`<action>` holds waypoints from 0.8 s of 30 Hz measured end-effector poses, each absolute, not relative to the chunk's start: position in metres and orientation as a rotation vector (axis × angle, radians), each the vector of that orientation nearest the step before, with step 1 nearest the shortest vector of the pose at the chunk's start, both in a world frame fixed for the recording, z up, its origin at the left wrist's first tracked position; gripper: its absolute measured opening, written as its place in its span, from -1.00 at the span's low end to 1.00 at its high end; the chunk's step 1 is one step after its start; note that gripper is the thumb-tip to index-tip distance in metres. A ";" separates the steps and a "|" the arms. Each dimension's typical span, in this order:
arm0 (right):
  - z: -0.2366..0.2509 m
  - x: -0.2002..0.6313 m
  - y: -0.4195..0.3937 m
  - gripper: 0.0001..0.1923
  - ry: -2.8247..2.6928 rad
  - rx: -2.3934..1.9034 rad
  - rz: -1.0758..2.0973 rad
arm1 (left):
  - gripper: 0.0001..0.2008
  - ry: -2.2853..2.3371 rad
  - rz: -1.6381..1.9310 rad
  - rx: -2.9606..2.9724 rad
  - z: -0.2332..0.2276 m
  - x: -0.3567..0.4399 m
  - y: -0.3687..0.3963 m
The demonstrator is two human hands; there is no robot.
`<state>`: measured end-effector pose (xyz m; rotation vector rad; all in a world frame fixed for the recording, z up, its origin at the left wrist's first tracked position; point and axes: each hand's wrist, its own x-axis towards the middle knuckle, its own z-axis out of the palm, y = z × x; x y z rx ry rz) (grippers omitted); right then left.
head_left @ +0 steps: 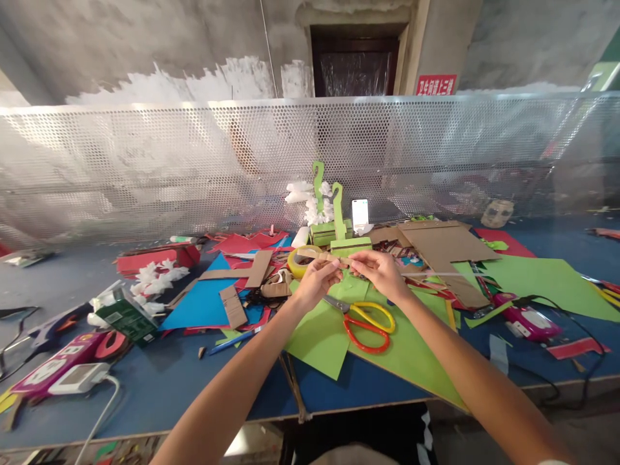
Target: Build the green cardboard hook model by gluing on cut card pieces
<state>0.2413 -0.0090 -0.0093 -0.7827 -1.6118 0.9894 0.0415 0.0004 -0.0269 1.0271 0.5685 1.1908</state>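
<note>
Between both hands stretches a narrow strip of brown cardboard [314, 255], held above the green paper. My left hand [318, 279] is closed on its middle part, fingertips pinching it. My right hand [376, 271] pinches the strip's right end with thumb and fingers. Just below the hands lie scissors [371, 327] with one yellow and one red handle, on green sheets [320, 349]. Behind the hands stand small green paper-covered pieces [351, 245] with hooked uprights [338, 206]. A roll of yellow tape [296, 261] lies left of the strip.
A perforated metal screen [194, 168] runs along the table's back. Cardboard sheets [445, 248] lie at right, blue paper [194, 307] at left. Purple power strips [527, 316] with cables sit on both sides. A green box [128, 316], a blue pen [235, 340] and a phone [360, 214] are also there.
</note>
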 end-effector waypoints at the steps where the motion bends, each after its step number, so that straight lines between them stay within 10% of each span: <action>1: -0.010 0.241 -0.009 -0.67 -1.593 -0.778 0.985 | -0.63 0.560 1.196 1.023 -0.026 0.042 -0.001; 24: -0.017 0.241 -0.007 -0.68 -1.636 -0.810 0.929 | -0.64 0.713 1.280 1.452 -0.035 0.041 0.001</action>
